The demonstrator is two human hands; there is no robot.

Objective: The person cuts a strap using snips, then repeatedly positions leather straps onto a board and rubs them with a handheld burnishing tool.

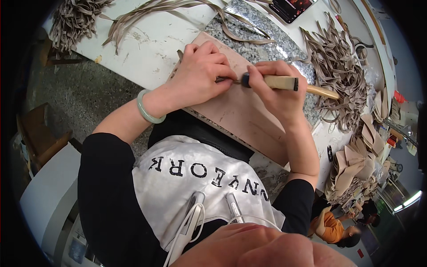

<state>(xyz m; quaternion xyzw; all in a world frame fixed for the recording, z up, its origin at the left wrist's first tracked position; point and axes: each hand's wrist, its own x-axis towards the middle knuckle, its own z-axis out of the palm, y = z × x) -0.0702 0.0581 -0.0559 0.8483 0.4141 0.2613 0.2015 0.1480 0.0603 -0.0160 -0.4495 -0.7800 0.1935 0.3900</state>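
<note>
My left hand (202, 71) is closed over a pale pinkish board (231, 111), with thumb and index finger pinched on a thin dark strip (219, 79). Most of that strip is hidden by the fingers. In my right hand (280, 89) is a short hand tool (280, 83) with a cream handle, a dark blue collar and a black butt end. Its narrow metal tip points left, close to my left fingertips. A wooden stick (324, 92) sticks out to the right from behind my right hand; whether I hold it too I cannot tell.
Beneath the board lies a speckled granite slab (249, 26) on a white table (138, 66). Bundles of taupe strips (338, 71) lie at right and far left (78, 22). A phone (291, 9) is at the back. Cut pieces (356, 164) pile up at right; a person (333, 227) sits beyond.
</note>
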